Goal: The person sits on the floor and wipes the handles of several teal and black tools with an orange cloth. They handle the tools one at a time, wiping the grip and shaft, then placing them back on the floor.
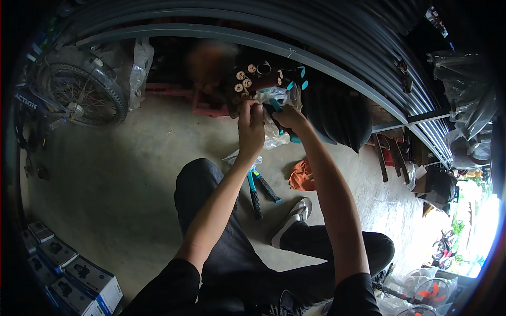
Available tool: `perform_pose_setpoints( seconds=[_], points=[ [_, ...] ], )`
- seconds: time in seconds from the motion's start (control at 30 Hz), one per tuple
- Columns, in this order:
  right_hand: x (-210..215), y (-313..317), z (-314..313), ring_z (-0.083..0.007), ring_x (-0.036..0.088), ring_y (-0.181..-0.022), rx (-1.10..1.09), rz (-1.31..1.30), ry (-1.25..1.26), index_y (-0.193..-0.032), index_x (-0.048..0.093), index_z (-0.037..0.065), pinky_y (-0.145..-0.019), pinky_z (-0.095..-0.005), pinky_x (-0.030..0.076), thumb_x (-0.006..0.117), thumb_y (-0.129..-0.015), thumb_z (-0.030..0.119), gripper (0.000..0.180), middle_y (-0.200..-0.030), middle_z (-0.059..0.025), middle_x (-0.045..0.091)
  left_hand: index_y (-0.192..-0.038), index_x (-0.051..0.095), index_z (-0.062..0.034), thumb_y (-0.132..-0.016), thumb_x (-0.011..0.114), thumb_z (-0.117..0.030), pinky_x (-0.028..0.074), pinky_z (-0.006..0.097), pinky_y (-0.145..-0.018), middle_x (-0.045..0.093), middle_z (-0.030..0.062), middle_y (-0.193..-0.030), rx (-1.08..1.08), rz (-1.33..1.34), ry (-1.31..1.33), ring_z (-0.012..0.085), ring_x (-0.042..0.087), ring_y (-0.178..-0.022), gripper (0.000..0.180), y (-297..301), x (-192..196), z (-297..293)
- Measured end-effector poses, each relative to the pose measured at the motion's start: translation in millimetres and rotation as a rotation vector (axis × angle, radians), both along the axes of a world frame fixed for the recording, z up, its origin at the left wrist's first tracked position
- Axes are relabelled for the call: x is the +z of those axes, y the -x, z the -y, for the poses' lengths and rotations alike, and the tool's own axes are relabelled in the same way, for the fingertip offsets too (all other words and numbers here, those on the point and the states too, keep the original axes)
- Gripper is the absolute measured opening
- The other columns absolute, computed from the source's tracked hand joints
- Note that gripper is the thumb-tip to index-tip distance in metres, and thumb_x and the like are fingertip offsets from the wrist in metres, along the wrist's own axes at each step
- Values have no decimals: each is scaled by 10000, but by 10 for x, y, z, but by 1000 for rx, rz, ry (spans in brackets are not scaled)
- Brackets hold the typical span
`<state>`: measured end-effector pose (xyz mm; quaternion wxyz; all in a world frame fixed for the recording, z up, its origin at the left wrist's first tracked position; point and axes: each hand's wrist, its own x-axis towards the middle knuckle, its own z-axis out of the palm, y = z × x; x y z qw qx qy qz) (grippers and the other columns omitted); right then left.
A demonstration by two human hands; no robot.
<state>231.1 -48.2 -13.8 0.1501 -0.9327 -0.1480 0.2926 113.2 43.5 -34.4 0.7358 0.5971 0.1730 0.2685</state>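
My left hand [251, 130] is raised before the rack, its fingers closed in a pinch. What lies between its fingertips is too small to make out, with crumpled clear plastic [273, 95] right beside them. Close by, my right hand [289, 118] is wrapped round a teal-and-black tool [275, 106]; the hand and the plastic hide most of it. Below my hands, two tools with teal shafts and black grips, one steeper [255, 202] and one slanting [269, 189], lie on the floor. Their upper ends are in clear plastic, so their heads cannot be told.
Long grey pipes [337, 39] lie on a metal rack overhead. Behind my hands are round pale ends [240, 76] and a red frame [211, 109]. An orange bag or cloth [301, 176] is on the floor. A bicycle wheel [84, 95] stands left, boxes [87, 284] lower left.
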Motion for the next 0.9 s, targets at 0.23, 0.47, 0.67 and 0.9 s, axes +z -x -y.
perform_pose_setpoints(
  seconds=[0.23, 0.47, 0.67, 0.9],
  points=[
    [-387, -120, -235, -332, 578, -1184, 64, 126, 163, -1148, 655, -16, -1001, -404, 445, 575, -852, 256, 410, -1236, -237, 605, -975, 518, -41, -1004, 471, -156, 380, 248, -582, 467, 4, -729, -93, 28, 101, 83, 447, -636, 127, 9, 176, 6],
    [-195, 329, 167, -292, 678, -941, 20, 1, -298, -1015, 673, -45, -820, -380, 515, 554, -903, 330, 409, -966, -226, 688, -952, 492, -18, -1000, 459, -156, 424, 359, -658, 492, 77, -717, 146, 76, -160, 230, 494, -639, 150, -31, -56, -86],
    [204, 1783, 899, -104, 594, -565, -573, -270, -501, -849, 694, 3, -548, -281, 467, 534, -951, 282, 337, -626, -53, 633, -1005, 496, -42, -1002, 446, -263, 472, 456, -701, 620, 208, -873, -20, -228, -262, 390, 617, -787, 227, 50, -72, -109],
    [-1699, 3079, 1037, -391, 616, -1011, -232, -18, -42, -1202, 467, 5, -849, -467, 492, 715, -814, 357, 581, -1005, -235, 638, -1039, 528, -55, -985, 481, -251, 501, 439, -681, 652, 175, -844, -69, -344, -341, 360, 655, -760, 208, 110, -101, -159]
  ],
)
